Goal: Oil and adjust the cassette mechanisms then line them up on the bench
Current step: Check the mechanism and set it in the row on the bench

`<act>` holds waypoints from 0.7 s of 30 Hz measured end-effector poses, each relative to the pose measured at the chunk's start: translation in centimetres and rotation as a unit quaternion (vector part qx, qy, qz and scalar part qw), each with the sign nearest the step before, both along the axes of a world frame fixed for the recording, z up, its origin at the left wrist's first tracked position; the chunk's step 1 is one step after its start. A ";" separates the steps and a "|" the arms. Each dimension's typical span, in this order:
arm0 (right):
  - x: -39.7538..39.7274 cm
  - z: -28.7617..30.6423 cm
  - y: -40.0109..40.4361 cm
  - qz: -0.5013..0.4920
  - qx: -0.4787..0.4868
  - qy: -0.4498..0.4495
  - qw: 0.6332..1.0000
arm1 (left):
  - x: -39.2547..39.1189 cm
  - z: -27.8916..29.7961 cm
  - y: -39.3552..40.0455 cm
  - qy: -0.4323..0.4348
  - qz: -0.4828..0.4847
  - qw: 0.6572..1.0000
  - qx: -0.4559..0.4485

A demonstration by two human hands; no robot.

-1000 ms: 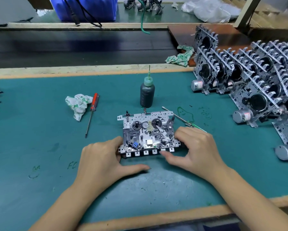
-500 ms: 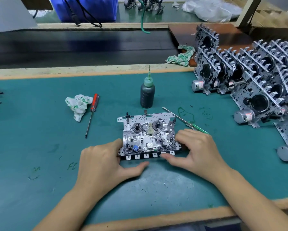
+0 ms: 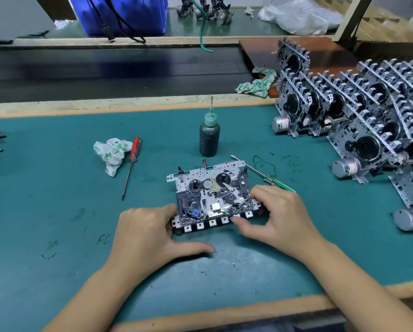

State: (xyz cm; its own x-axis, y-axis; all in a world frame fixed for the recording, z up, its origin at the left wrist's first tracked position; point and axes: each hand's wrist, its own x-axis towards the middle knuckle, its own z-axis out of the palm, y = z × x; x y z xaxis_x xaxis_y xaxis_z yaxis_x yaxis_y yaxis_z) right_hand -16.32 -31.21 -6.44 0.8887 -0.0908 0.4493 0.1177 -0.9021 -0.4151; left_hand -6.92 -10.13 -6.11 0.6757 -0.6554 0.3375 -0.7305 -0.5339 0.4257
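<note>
A cassette mechanism (image 3: 212, 190) lies flat on the green mat, its row of white keys facing me. My left hand (image 3: 148, 236) holds its left end with curled fingers, the thumb stretched out on the mat in front. My right hand (image 3: 279, 219) grips the right end, fingers curled over the edge and the thumb tip on the front keys. A dark oil bottle (image 3: 209, 137) with a green nozzle stands upright just behind the mechanism. Finished mechanisms (image 3: 368, 116) stand on edge in rows at the right.
A red-handled screwdriver (image 3: 132, 161) and a crumpled cloth (image 3: 112, 152) lie to the left. A green-handled screwdriver (image 3: 265, 176) lies behind my right hand. Another cloth (image 3: 255, 85) sits at the bench's back edge. A blue bin (image 3: 124, 13) stands on the far table.
Both hands stay on the mechanism's ends and it keeps its place on the mat. Only the view shifts slightly.
</note>
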 end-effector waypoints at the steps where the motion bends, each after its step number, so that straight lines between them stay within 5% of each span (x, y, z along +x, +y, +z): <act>1: -0.1 0.1 -0.1 0.005 0.005 0.001 1.000 | -0.1 0.0 0.0 -0.002 -0.001 1.000 0.003; 6: -0.5 0.5 0.3 -0.032 -0.003 0.007 0.999 | -0.4 -0.2 0.2 -0.020 -0.057 0.998 -0.003; 16: -0.8 0.6 0.2 0.013 0.001 0.030 0.999 | -0.1 0.1 0.5 0.008 -0.021 0.999 -0.046; 21: -0.7 1.5 0.8 0.038 0.255 0.082 0.963 | -0.6 1.2 0.9 0.134 -0.006 0.975 -0.176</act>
